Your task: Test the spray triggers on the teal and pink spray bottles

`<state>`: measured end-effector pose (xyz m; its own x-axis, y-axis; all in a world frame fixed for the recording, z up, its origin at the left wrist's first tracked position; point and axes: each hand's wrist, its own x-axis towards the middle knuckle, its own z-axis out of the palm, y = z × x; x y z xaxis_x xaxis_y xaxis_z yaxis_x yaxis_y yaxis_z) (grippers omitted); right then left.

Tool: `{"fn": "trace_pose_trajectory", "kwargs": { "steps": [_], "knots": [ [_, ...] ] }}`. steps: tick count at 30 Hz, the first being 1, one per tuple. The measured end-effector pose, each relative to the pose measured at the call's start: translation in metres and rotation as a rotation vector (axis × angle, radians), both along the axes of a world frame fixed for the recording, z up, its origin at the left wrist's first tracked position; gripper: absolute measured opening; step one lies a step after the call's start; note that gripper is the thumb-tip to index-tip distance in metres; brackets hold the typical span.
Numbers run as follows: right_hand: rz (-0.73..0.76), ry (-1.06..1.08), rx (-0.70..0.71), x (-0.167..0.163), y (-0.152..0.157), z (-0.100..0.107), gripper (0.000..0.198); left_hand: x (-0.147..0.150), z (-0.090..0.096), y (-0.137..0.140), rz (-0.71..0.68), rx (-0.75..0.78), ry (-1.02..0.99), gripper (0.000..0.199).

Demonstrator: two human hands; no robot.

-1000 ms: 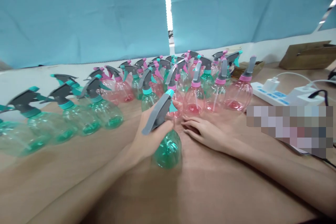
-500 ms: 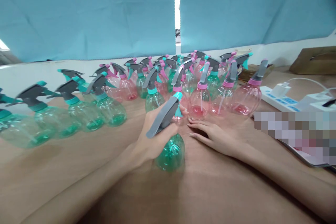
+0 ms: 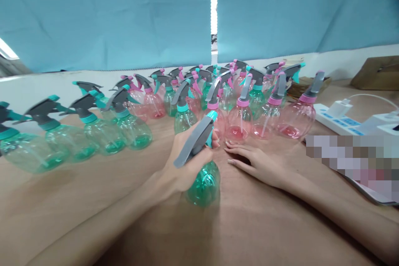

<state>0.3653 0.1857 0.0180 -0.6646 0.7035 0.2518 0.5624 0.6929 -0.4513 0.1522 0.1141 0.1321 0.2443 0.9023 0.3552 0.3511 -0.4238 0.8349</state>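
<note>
Fingers of our left hand [image 3: 181, 170]: grasped the neck of a green spray bottle [image 3: 204, 189], in front of us at the middle of the table [image 3: 255, 224].
Fingers of our right hand [image 3: 257, 164]: lay released, near the pink bottles [image 3: 238, 121].
Grip: we judged a steady, upright hold best.
Green bottles [image 3: 132, 131], left: looked darker low down; liquid or tint, we couldn't tell.
Pink bottles, right: showed tubes [image 3: 266, 124]; liquid again unclear.
</note>
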Motion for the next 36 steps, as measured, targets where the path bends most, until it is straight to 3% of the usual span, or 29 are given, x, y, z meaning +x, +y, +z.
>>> {"fn": "trace_pose_trajectory", "kwargs": {
  "steps": [9, 13, 21, 36],
  "knots": [
    [0.013, 0.046, -0.006, -0.0004, -0.0008, 0.0015, 0.041, -0.0027, -0.0059, 0.0001, 0.002, -0.09, -0.025, 0.014],
    [0.01, 0.047, -0.006, -0.0007, -0.001, 0.0018, 0.041, -0.0014, -0.0084, -0.0004, 0.056, -0.075, -0.017, 0.003],
    [0.022, 0.022, -0.006, -0.0002, 0.0011, -0.0008, 0.044, 0.0042, -0.0061, -0.0029, 0.176, 0.008, 0.061, 0.007],
    [0.031, 0.044, 0.011, -0.0002, 0.0013, 0.0002, 0.041, 0.0055, -0.009, -0.0021, 0.202, 0.03, 0.035, 0.013]
  ]
}}
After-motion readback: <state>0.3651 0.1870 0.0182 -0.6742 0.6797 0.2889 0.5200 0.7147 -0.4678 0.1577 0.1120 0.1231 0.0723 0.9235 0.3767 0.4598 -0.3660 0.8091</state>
